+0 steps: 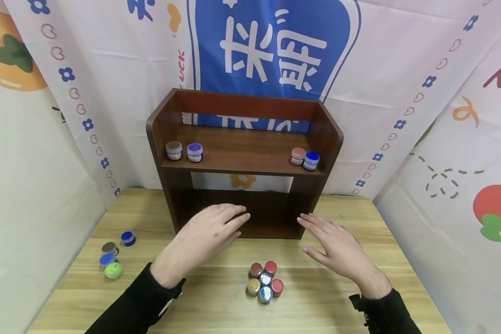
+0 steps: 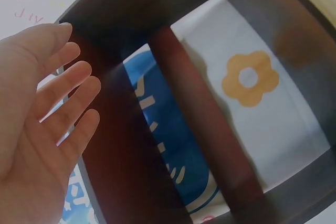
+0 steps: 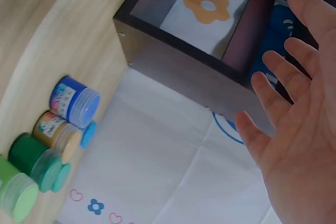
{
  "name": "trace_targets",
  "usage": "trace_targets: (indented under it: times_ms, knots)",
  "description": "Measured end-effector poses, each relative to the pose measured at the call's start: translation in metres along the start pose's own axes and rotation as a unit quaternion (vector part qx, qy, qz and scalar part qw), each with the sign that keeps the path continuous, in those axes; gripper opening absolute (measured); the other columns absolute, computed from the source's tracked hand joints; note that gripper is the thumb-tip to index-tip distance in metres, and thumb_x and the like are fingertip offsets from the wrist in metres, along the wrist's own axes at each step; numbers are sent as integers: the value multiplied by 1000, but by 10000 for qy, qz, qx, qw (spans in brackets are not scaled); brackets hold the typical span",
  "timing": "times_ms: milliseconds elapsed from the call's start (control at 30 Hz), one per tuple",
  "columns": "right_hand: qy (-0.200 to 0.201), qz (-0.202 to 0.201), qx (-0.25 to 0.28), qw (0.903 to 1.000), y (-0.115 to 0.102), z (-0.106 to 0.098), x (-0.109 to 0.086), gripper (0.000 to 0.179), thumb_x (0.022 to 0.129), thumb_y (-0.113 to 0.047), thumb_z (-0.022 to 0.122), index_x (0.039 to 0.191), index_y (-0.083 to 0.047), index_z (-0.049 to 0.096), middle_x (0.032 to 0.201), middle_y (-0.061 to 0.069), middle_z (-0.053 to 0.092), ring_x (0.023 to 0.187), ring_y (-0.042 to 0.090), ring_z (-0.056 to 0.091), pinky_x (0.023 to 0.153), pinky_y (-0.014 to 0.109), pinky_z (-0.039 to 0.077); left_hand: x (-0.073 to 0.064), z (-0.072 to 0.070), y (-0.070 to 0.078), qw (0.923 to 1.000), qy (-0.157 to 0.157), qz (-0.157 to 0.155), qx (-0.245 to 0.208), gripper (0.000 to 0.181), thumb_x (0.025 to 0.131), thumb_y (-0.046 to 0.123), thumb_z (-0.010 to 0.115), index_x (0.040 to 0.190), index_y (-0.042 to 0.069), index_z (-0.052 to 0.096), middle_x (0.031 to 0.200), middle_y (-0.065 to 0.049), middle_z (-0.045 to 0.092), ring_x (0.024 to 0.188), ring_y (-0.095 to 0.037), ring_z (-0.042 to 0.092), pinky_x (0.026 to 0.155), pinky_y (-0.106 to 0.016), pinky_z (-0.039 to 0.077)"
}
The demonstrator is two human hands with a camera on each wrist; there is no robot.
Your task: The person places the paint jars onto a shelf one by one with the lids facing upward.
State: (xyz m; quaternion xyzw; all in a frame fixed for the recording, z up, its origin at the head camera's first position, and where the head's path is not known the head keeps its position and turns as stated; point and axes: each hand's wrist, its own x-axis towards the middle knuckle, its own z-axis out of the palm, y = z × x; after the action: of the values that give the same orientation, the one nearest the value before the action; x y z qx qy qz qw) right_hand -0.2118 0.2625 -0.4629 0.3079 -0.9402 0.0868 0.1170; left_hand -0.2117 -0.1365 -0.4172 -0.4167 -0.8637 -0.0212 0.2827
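Note:
My left hand [image 1: 210,236] hovers in front of the left side of a dark brown wooden shelf [image 1: 246,146], palm toward the middle, with fingers extended and nothing in them. Opposite it, near the shelf's lower right corner, my right hand [image 1: 338,246] has its fingers spread and empty. Both wrist views show bare palms. Between the forearms a cluster of small jars stands on the table, among them a blue jar [image 1: 265,295], a gold jar [image 1: 253,287] and a red jar [image 1: 277,287]. Neither hand visibly touches the shelf.
The upper shelf holds a grey-brown jar [image 1: 174,150], a purple jar [image 1: 195,152], a pink-red jar [image 1: 298,156] and a blue-lidded jar [image 1: 311,161]. Several jars, including a light green jar [image 1: 113,271], stand at left. The right wrist view shows more, including a dark green jar [image 3: 34,156].

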Motion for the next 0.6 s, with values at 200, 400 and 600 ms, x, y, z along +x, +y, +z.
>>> trace_targets:
  times_ms: [200, 400, 600]
  knots:
    - [-149, 228, -19, 9996, 7, 4, -5, 73, 110, -41, 85, 174, -18, 58, 175, 10, 65, 159, 39, 65, 127, 69, 58, -6, 10, 9, 9993, -278, -110, -228, 50, 106, 31, 92, 152, 18, 78, 154, -3, 79, 141, -21, 77, 120, -40, 67]
    - [-201, 296, -76, 9993, 19, 11, -9, 68, 104, -30, 93, 164, -13, 67, 164, 14, 73, 152, 40, 71, 124, 68, 61, -12, 20, 17, 9984, -405, -32, -394, 48, 109, 33, 88, 154, 18, 77, 156, -2, 78, 143, -21, 75, 123, -40, 65]
    - [-316, 388, -60, 9987, 29, 16, -14, 64, 103, -26, 93, 160, -9, 70, 160, 16, 75, 150, 41, 72, 124, 67, 61, -15, 29, 25, 9974, -579, 48, -417, 49, 111, 36, 86, 155, 20, 76, 157, 0, 77, 143, -19, 75, 124, -39, 64]
